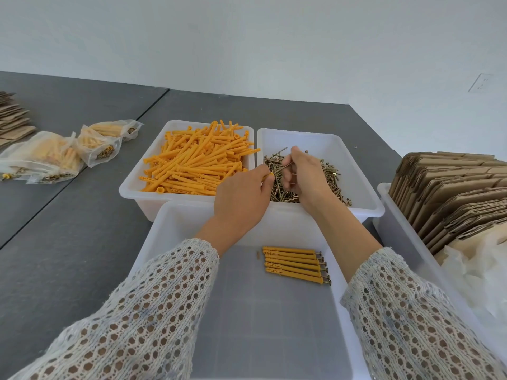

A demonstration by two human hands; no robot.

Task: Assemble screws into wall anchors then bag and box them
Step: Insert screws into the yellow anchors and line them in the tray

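Observation:
My left hand is closed around an orange wall anchor, whose tip pokes out past the fingers. My right hand pinches a brass screw pointed at that anchor tip, just above the white bin of loose screws. To the left, a white bin is heaped with orange anchors. In the near white bin lie several assembled anchors with screws, side by side.
Clear bags of assembled anchors lie on the grey table at the left. Flat cardboard pieces are stacked at the far left. A white bin at the right holds folded cardboard boxes and plastic bags.

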